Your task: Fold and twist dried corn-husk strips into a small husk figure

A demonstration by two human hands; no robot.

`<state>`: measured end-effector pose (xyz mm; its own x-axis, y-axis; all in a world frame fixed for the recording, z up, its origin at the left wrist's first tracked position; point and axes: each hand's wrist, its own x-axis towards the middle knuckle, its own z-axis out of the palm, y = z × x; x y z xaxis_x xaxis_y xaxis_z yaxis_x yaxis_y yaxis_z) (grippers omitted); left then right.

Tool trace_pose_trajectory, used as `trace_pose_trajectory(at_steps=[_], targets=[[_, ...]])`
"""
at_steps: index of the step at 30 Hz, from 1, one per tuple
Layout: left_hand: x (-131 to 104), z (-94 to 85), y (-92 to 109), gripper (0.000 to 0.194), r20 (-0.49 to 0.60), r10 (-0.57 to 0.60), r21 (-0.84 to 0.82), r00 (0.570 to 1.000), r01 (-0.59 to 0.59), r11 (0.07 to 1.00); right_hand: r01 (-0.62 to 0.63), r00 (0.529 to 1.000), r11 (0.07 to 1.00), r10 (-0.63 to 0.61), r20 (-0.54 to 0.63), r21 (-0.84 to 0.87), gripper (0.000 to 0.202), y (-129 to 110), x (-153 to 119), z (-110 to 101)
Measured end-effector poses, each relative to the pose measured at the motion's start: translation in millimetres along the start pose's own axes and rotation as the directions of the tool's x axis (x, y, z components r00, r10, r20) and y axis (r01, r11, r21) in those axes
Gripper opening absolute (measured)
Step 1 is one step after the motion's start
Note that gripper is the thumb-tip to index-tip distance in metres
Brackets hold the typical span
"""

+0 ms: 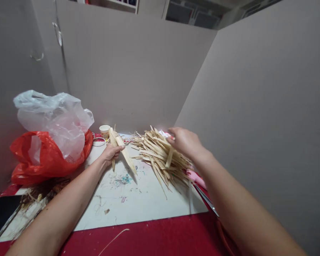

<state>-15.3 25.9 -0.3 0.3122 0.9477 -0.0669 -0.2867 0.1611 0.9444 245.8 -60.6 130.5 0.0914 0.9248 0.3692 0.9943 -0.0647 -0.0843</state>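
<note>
My left hand (pixel 112 153) is closed around a few pale, dry plant strips (pixel 126 156). One of them slants down to the right over the white board. My right hand (pixel 185 141) is pinched above a heap of similar dry strips (pixel 156 149), and a short, wide strip (pixel 170 158) hangs below its fingertips. That strip's upper end is hidden by the fingers. The heap lies loosely on the right half of the white board (pixel 138 206), its pieces pointing several ways.
A red plastic bag (pixel 50 160) and a clear plastic bag (pixel 61 121) stand at the left. Behind my left hand is a paper cup (pixel 105 130). Pink-handled scissors (pixel 196 177) lie right of the heap. A black tray (pixel 2 213) sits front left. Grey panels (pixel 122 71) enclose the table.
</note>
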Motion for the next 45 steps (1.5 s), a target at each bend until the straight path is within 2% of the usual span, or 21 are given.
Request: trace_pose_trajectory(at_steps=[2, 4, 8, 10, 12, 16, 18, 20, 24, 28, 30, 33, 37, 42, 45], targets=[[-1, 0.1, 0, 0.044, 0.036, 0.002, 0.009, 0.999, -0.002, 1.000, 0.117, 0.993, 0.956, -0.118, -0.013, 0.267, 0.026, -28, 6, 20], [-1, -0.9, -2, 0.043, 0.073, 0.014, 0.015, 0.997, -0.015, 1.000, 0.158, 0.977, 0.866, -0.205, 0.049, 0.475, 0.026, -60, 11, 45], [0, -3.6, -4, 0.041, 0.108, 0.017, 0.007, 0.994, -0.018, 1.000, 0.006, 0.966, 0.763, -0.172, 0.194, 0.646, 0.017, -104, 22, 103], [1, -4.0, -6, 0.039, 0.105, 0.004, 0.007, 0.994, -0.005, 1.000, -0.066, 0.964, 0.661, -0.151, 0.219, 0.747, 0.013, -111, 23, 126], [1, -3.9, -7, 0.037, 0.095, -0.003, 0.006, 0.996, 0.003, 1.000, -0.157, 0.958, 0.510, -0.128, 0.255, 0.846, 0.011, -111, 21, 139], [3, -4.7, -7, 0.032, 0.084, -0.016, -0.037, 0.996, 0.020, 0.999, -0.277, 0.945, 0.211, -0.119, 0.306, 0.937, 0.018, -101, 14, 145], [5, -6.2, -7, 0.030, 0.051, -0.014, -0.064, 0.999, 0.017, 0.998, -0.303, 0.944, 0.110, -0.101, 0.314, 0.947, 0.024, -98, 14, 146], [7, -7.7, -7, 0.029, -0.026, 0.002, -0.069, 1.000, -0.004, 0.998, -0.332, 0.939, 0.052, -0.083, 0.335, 0.942, 0.027, -96, 15, 149], [7, -5.8, -7, 0.024, -0.140, 0.105, 0.056, 0.985, -0.098, 0.994, -0.354, 0.934, 0.046, -0.031, 0.356, 0.934, 0.025, -95, 16, 159], [4, 5.7, -11, 0.022, -0.115, 0.289, 0.232, 0.951, -0.257, 0.938, -0.357, 0.932, 0.050, -0.048, 0.359, 0.933, 0.024, -97, 15, 164], [2, 11.4, -12, 0.021, -0.079, 0.315, 0.242, 0.946, -0.289, 0.926, -0.358, 0.930, 0.026, -0.083, 0.359, 0.933, 0.025, -98, 14, 164], [-1, 13.7, -11, 0.021, -0.049, 0.279, 0.206, 0.959, -0.264, 0.942, -0.358, 0.926, 0.015, -0.121, 0.357, 0.934, 0.027, -98, 14, 162], [-1, 7.7, -7, 0.025, -0.069, 0.180, 0.154, 0.981, -0.168, 0.974, -0.344, 0.927, -0.006, -0.164, 0.338, 0.939, 0.031, -96, 15, 161], [2, 3.1, -3, 0.032, -0.053, 0.140, 0.033, 0.989, -0.138, 0.990, -0.318, 0.941, -0.062, -0.146, 0.307, 0.946, 0.033, -94, 17, 159], [1, 3.7, -1, 0.032, -0.038, 0.120, 0.024, 0.992, -0.120, 0.993, -0.314, 0.943, -0.052, -0.132, 0.305, 0.948, 0.031, -93, 16, 157]])
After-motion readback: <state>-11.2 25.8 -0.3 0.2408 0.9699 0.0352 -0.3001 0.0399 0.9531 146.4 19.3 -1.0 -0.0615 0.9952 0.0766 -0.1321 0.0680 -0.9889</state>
